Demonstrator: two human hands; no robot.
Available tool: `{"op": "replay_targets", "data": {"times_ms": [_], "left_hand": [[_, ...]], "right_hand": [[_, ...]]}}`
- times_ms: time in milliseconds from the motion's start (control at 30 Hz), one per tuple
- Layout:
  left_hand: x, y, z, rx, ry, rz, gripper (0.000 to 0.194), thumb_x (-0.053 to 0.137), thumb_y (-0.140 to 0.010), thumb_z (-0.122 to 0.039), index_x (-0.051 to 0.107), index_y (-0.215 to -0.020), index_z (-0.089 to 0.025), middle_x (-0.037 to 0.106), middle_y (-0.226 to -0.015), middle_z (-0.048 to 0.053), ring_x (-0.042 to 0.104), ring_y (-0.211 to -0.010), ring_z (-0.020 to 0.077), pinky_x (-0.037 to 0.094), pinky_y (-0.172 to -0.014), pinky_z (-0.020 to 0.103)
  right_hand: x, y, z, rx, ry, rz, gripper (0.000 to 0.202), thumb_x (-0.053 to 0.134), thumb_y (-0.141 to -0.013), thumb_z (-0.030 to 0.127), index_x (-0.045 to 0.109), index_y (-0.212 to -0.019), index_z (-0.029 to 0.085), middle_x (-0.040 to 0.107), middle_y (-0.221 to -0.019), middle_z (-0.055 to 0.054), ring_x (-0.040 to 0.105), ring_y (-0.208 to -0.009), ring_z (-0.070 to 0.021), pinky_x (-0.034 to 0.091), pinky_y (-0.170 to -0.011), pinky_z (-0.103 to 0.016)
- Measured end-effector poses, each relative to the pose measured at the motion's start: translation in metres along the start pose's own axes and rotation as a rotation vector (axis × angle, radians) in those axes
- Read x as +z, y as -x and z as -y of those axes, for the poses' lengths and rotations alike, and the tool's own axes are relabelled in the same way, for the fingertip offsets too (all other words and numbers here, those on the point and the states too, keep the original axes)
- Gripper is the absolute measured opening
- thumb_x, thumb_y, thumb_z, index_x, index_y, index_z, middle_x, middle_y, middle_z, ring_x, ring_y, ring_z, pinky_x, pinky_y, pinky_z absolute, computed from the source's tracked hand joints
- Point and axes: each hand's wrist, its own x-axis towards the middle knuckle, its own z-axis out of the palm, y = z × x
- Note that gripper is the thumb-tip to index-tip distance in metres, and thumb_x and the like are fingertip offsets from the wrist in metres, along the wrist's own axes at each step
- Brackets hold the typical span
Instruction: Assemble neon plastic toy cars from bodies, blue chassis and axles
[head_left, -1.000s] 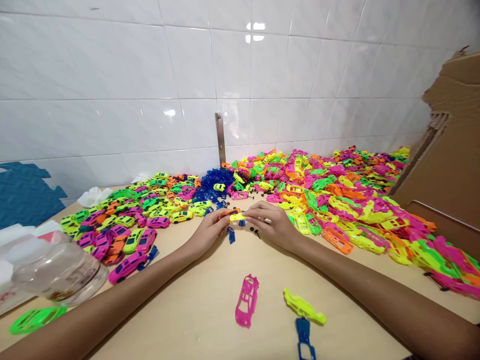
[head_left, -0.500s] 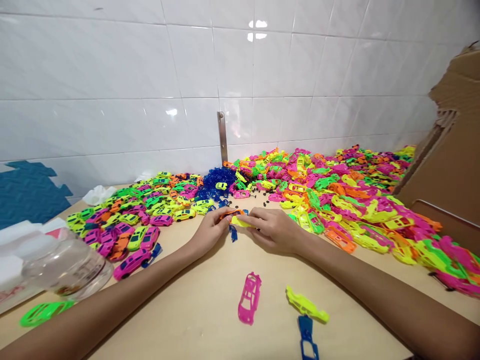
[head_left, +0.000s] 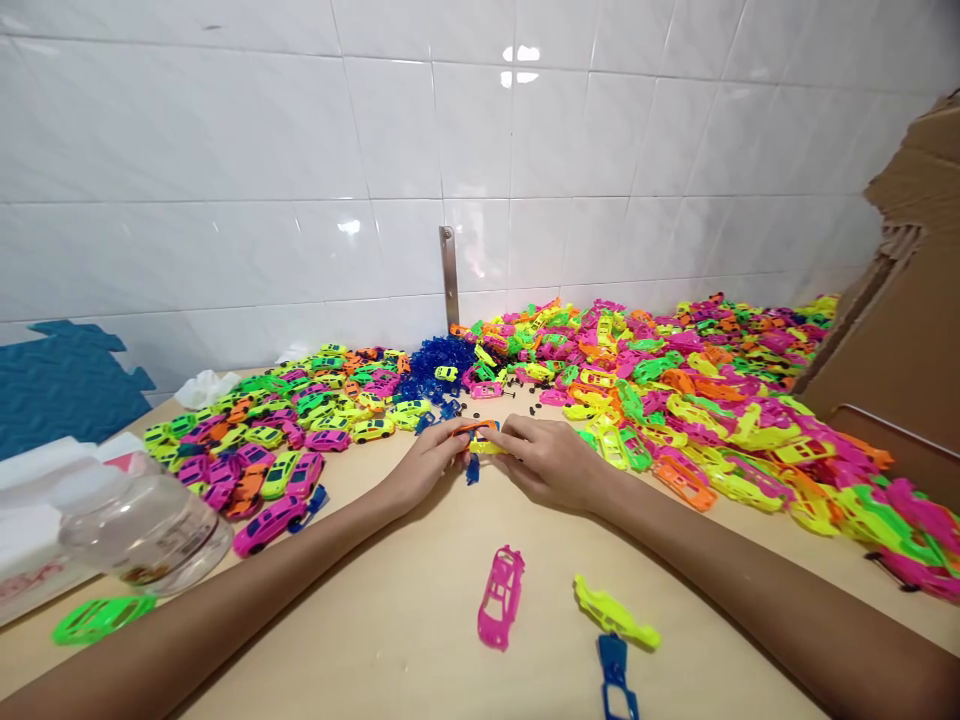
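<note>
Both hands meet over the table in the middle of the view. My left hand (head_left: 433,462) is closed on an orange car part (head_left: 472,427). My right hand (head_left: 546,458) grips a yellow car part (head_left: 489,446) that touches the orange one, with some blue showing between them. Just below the fingers lies a small blue piece (head_left: 472,471). Nearer me on the table are a pink car shell (head_left: 500,598), a yellow shell (head_left: 615,612) and a blue piece (head_left: 616,678). Fingertips partly hide the held parts.
Toy cars (head_left: 281,470) spread at the left, blue parts (head_left: 437,366) at the back middle, and a large heap of coloured shells (head_left: 697,400) at the right. A clear jar (head_left: 150,530) stands at the left; cardboard (head_left: 900,330) rises at the right.
The yellow part has come closer against the orange part, and blue now shows between them. The whole view has shifted slightly.
</note>
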Motion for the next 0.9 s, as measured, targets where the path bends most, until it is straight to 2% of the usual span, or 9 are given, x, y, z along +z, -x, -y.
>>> {"op": "replay_targets", "data": {"times_ms": [167,367,567,700,767,900], "left_hand": [[0.0001,-0.0008,0.0006,0.007,0.037,0.002,0.032,0.053,-0.084,-0.022,0.07,-0.11,-0.015,0.056,-0.072,0.001,0.048,-0.064,0.0138,0.036,-0.061,0.027],[-0.0018,-0.0001,0.0002,0.082,-0.157,0.005,0.031,0.053,-0.091,-0.028,0.071,-0.113,-0.016,0.064,-0.086,0.005,0.054,-0.074,0.0159,0.041,-0.068,0.027],[-0.0027,0.0022,-0.0077,0.124,-0.327,-0.016,0.032,0.047,-0.091,-0.027,0.072,-0.109,-0.015,0.057,-0.068,0.0,0.051,-0.066,0.0157,0.039,-0.064,0.027],[-0.0029,0.0011,-0.0053,0.146,-0.314,-0.09,0.024,0.048,-0.089,-0.025,0.07,-0.091,-0.016,0.052,-0.063,-0.002,0.046,-0.061,0.0137,0.035,-0.061,0.026],[-0.0027,-0.0003,-0.0032,0.137,-0.268,-0.118,0.021,0.048,-0.088,-0.024,0.066,-0.081,-0.016,0.052,-0.063,-0.001,0.045,-0.06,0.0132,0.035,-0.06,0.026],[-0.0009,-0.0017,-0.0027,0.061,-0.138,-0.103,0.023,0.044,-0.089,-0.023,0.066,-0.092,-0.015,0.058,-0.07,0.001,0.048,-0.061,0.0131,0.035,-0.058,0.026]], "right_hand": [[-0.0017,-0.0016,0.001,-0.033,0.051,-0.001,0.032,0.043,-0.107,0.034,0.055,-0.132,0.019,0.062,-0.097,-0.007,0.052,-0.074,-0.0169,0.033,-0.061,-0.031],[-0.0013,-0.0017,0.0002,-0.083,0.135,-0.002,0.034,0.043,-0.107,0.031,0.052,-0.136,0.017,0.064,-0.101,-0.009,0.057,-0.081,-0.0184,0.036,-0.063,-0.032],[-0.0021,-0.0024,0.0028,-0.109,0.13,-0.035,0.039,0.044,-0.107,0.033,0.048,-0.142,0.018,0.065,-0.099,-0.009,0.06,-0.082,-0.0185,0.038,-0.065,-0.031],[-0.0029,-0.0031,0.0076,-0.102,0.101,-0.03,0.045,0.045,-0.107,0.033,0.042,-0.15,0.021,0.066,-0.091,-0.006,0.06,-0.078,-0.0185,0.036,-0.064,-0.031],[-0.0018,-0.0027,0.0082,-0.077,0.078,-0.013,0.045,0.046,-0.106,0.033,0.044,-0.149,0.02,0.067,-0.09,-0.006,0.06,-0.076,-0.0184,0.035,-0.063,-0.031],[0.003,-0.0005,0.0052,-0.025,0.029,0.006,0.04,0.046,-0.106,0.032,0.051,-0.143,0.019,0.068,-0.089,-0.006,0.06,-0.075,-0.0184,0.032,-0.061,-0.032]]}}
